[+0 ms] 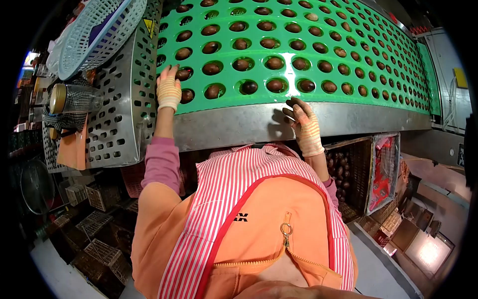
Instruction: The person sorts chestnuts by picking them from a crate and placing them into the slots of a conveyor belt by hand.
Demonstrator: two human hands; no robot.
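A green panel with rows of oval holes spreads in front of me, and most holes hold a dark brown, egg-shaped item. My left hand, in a striped fingerless glove, is at the panel's left edge. Its fingers stretch forward beside another brown item; I cannot tell whether they touch it. Over the metal front edge, my right hand wears a matching glove. Its fingers are apart and slightly bent, with nothing visible in them, close to the front row.
Left of the panel stands a perforated metal housing with a light-blue basket and a glass jar on it. Below right, a crate holds more dark items. Stacked crates fill the lower left floor.
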